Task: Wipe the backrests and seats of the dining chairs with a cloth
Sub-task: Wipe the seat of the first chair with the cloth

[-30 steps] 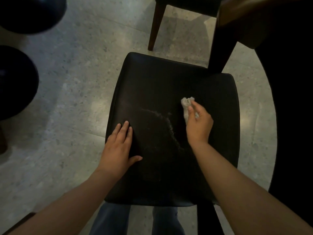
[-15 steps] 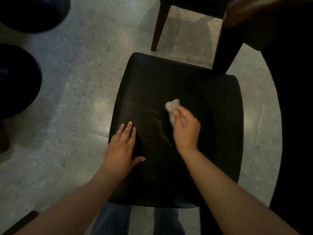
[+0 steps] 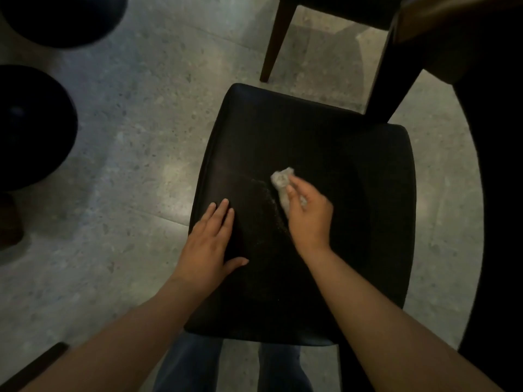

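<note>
A black padded chair seat [image 3: 353, 171] fills the middle of the view, seen from above. My right hand [image 3: 310, 215] grips a small crumpled white cloth [image 3: 281, 179] and presses it onto the middle of the seat. A thin curved line of pale crumbs or dust [image 3: 271, 205] lies just left of the cloth. My left hand [image 3: 210, 241] rests flat on the seat's left side with fingers straight. The chair's backrest is not in view.
A second chair's brown wooden leg [image 3: 273, 43] stands beyond the seat, and a dark table leg [image 3: 393, 77] rises at the seat's far right corner. Two dark round shapes [image 3: 31, 123] sit at the left on the speckled grey floor [image 3: 127, 171]. My jeans [image 3: 192, 363] show below the seat.
My right hand has slid the cloth leftward across the seat, pushing the dust line toward my left hand, then stayed about there. The left hand has stayed put.
</note>
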### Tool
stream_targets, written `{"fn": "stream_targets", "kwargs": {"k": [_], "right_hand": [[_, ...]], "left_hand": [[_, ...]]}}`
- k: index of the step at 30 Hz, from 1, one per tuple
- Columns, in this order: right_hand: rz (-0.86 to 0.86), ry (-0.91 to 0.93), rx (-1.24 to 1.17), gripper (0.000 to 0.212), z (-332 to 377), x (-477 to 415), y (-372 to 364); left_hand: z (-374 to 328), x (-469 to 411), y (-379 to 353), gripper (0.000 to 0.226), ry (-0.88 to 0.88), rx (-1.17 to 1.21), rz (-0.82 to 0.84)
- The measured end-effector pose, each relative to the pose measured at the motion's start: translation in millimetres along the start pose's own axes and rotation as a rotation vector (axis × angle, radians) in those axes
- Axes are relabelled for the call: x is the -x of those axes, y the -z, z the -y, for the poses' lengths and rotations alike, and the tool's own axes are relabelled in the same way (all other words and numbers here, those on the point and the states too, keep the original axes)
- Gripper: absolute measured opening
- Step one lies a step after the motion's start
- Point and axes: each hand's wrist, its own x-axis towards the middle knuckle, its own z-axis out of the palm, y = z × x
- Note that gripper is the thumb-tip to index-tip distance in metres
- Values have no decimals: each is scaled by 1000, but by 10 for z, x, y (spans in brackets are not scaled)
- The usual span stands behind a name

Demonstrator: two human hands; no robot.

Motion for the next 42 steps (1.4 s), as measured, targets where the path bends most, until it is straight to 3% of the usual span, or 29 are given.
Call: {"fn": "stream_targets", "kwargs": {"k": [5,14,21,28,35,38,42], "right_hand": [[-108,-33,25,33,73,-342,64],[123,21,-20,32,27,151,-254],[-82,-50,10,32,126,-359,-81],[155,15,-14,31,109,150,-378],[-55,20,42,33,227,-364,-183],[4,-3,23,33,247,-237,-368],[171,119,28,32,200,182,-559]], "left_hand": [[52,105,58,92,86,-78,-53],[176,110,8,97,109,39,-8],[199,104,-8,97,119,69,-24],[208,112,-37,98,119,85,-37],[277,152,-48,94,85,162,-69],[285,155,-62,95,75,168,-78],[322,214,-76,96,54,185,-86]]}}
